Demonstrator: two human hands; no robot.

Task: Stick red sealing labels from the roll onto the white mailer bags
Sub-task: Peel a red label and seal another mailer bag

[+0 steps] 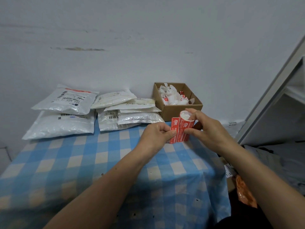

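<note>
The right hand (208, 128) curls its fingers and thumb around a small cylindrical roll (184, 125) of glossy red labels with white print. The roll stands nearly upright, and white paper shows in its open top. The left hand (156, 134) pinches one flat, rectangular label (174, 123) between thumb and forefinger; the label stands out from the roll's left side, its far edge still meeting the roll. Both hands hover close together, just above a desk (115, 171) covered by a soft cloth (74, 156) checked in blue and cream. Beyond the left hand and further left lie the white bags (66, 103), plastic mailers that are shiny, crinkled and pillow-shaped, in two piles. The pile farther from the hands has two large bags, one on the other, and the upper one carries a printed barcode slip and one red strip (77, 90) along its far edge. The nearer pile (132, 113) has at least five smaller bags overlapping, though their exact number is hard to tell. Directly beyond the right hand, almost touching the roll's top in this view, sits one square, open cardboard box (181, 109), brown and matte, with crumpled white paper scraps (171, 96) and a few red bits inside. A scuffed, pale wall (148, 38) rises behind everything.
</note>
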